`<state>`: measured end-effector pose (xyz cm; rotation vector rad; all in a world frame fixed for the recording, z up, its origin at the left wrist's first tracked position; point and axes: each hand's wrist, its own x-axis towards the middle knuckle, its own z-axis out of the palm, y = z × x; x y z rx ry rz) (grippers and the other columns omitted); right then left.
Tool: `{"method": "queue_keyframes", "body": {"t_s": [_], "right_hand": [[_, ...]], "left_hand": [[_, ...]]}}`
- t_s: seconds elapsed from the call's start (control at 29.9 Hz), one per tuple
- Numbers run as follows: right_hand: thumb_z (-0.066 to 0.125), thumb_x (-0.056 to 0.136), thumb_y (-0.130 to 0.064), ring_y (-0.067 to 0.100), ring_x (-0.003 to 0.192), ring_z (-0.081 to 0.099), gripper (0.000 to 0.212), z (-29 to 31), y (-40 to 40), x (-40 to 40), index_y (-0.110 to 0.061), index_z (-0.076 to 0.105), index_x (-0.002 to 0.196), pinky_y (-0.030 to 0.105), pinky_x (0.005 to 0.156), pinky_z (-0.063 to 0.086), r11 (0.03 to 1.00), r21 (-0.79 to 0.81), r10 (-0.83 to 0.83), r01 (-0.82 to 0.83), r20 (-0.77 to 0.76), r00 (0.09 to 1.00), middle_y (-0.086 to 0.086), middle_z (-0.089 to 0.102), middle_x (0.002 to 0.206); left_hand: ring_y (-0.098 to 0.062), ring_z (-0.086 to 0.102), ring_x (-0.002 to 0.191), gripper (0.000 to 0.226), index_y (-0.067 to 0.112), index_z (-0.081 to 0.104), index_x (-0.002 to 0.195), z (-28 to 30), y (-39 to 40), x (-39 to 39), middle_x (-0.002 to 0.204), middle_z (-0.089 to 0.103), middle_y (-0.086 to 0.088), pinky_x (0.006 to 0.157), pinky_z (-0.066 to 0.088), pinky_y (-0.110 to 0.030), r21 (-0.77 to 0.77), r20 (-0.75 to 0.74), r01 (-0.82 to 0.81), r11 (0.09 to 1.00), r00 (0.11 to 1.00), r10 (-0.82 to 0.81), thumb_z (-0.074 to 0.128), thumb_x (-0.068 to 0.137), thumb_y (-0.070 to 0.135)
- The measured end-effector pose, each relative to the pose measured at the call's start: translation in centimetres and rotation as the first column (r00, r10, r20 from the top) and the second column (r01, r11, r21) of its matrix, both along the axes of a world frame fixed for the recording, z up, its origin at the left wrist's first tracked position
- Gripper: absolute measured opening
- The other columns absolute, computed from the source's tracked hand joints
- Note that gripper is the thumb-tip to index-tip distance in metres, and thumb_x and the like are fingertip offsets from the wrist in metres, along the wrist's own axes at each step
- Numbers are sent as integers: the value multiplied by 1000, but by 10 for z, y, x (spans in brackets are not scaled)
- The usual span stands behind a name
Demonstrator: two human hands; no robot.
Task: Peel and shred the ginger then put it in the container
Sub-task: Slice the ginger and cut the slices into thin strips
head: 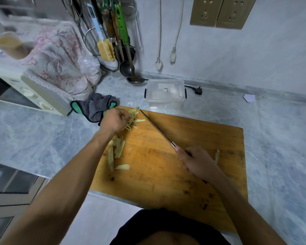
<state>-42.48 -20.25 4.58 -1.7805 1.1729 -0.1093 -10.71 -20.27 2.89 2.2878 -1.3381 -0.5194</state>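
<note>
Now left hand [114, 121] grips shreds [133, 119] (far corner).

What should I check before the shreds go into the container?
1. Shreds gathered in one pile at the board's far left corner: ok.
2. Left hand on the shreds, fingers curled at the pile: ok; whether it has a firm hold, cannot tell.
3. Right hand grips the knife, blade lying flat beside the pile, tip pointing away: ok.
4. Container just beyond the board: ok. Whether its lid is off: cannot tell.
5. All ginger shredded: not ok; uncut slices lie near the left forearm.
</note>
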Motion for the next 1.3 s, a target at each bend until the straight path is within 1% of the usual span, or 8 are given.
{"method": "queue_keyframes", "body": {"t_s": [0.07,0.13,0.23,0.53,0.7,0.9,1.07,1.3], "right_hand": [[40,100,-55,16,55,54,66,0,1,2,2,64,76,29,61,45,1000,3,4,-4,1,1000,9,59,64],[39,100,-55,16,55,57,69,-1,3,5,5,66,79,29,62,47,1000,15,8,-8,12,1000,12,63,65],[41,99,-58,11,50,58,66,-2,8,8,-1,65,77,26,57,48,999,53,-12,10,38,999,4,63,62],[50,97,-54,21,45,55,65,-14,18,13,9,58,80,32,48,46,993,114,-18,3,129,992,15,61,60],[52,98,-52,22,44,56,62,-16,23,7,5,57,74,31,46,46,996,87,0,-11,119,993,21,63,62],[53,97,-52,20,45,56,59,-20,22,2,-1,58,68,34,48,49,993,101,41,-54,121,992,5,59,53],[52,97,-55,19,44,55,55,-24,19,-6,-11,55,63,33,49,48,989,104,94,-107,125,988,2,56,51],[53,96,-55,19,48,55,57,-26,16,-19,-4,59,70,34,51,47,988,127,73,-89,125,989,4,58,56]], "left_hand": [[-13,61,60,34,22,63,60,-6,20,-13,64,65,7,60,44,-26,-92,-59,-87,992,995,82,63,94,22],[-17,68,87,17,20,75,93,-14,44,-26,96,74,1,75,49,-23,-117,-145,-141,983,982,123,60,94,11],[-16,61,105,43,19,68,122,-24,82,-43,119,66,0,87,45,-20,-104,-144,-196,975,973,181,55,87,-1],[-24,62,105,42,14,73,114,-54,155,-69,117,66,-7,90,39,-18,18,-50,-230,973,972,231,62,77,-5],[-29,66,98,24,9,75,106,-61,163,-73,110,71,-12,84,45,-22,-49,-86,-461,886,886,456,63,87,4],[-28,62,96,22,15,70,113,-58,136,-67,114,63,-10,78,47,-30,-7,67,-393,919,917,393,61,93,20],[-15,61,71,20,18,66,90,-58,101,-61,86,67,-4,58,46,-27,113,24,-463,879,886,464,57,97,35],[-13,62,70,11,14,73,89,-54,89,-59,80,69,2,63,50,-28,61,-184,-680,731,712,678,66,88,23]]}}
